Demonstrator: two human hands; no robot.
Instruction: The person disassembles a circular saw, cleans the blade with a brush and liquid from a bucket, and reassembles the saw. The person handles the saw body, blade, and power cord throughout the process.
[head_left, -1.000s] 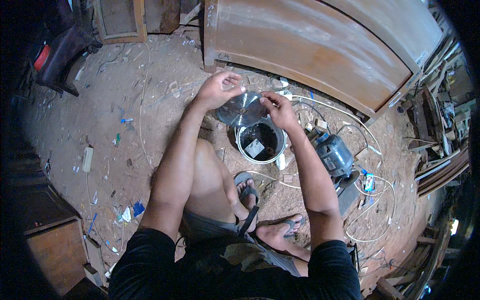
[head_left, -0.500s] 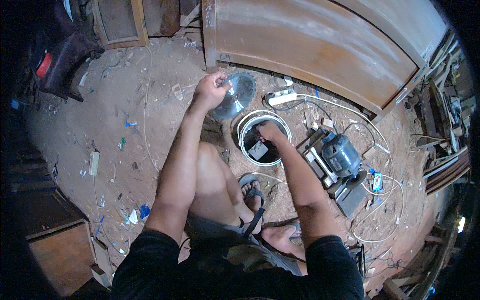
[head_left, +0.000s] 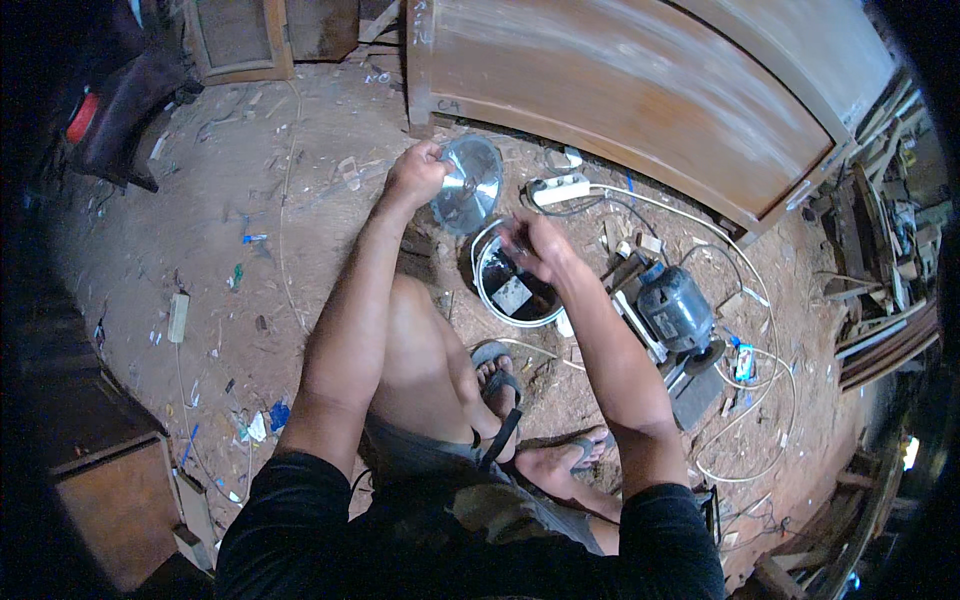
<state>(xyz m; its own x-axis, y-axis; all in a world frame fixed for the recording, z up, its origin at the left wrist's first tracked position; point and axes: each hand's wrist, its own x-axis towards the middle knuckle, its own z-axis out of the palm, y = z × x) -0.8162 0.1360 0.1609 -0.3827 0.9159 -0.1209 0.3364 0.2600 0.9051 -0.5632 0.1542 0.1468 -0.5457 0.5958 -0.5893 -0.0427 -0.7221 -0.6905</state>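
Note:
My left hand (head_left: 416,175) grips a round circular saw blade (head_left: 472,192) by its left edge, holding it tilted above the ground. The blade's metal face catches the light. Just right of it, my right hand (head_left: 538,243) hangs over the far rim of a white bucket (head_left: 527,322). The fingers of that hand are smeared by motion, so I cannot make out whether they hold anything. Inside the bucket, dark wet contents surround a pale rectangular piece (head_left: 511,295).
A bench grinder (head_left: 672,310) stands right of the bucket. A white power strip (head_left: 560,190) lies beyond it, with cables looping right. A large wooden panel (head_left: 600,90) spans the far side. Wood scraps and litter dot the dirt floor. My sandalled feet (head_left: 500,385) are near the bucket.
My right hand has risen out of the bucket to its far rim. The saw blade, still in my left hand, has turned more upright and shifted slightly left.

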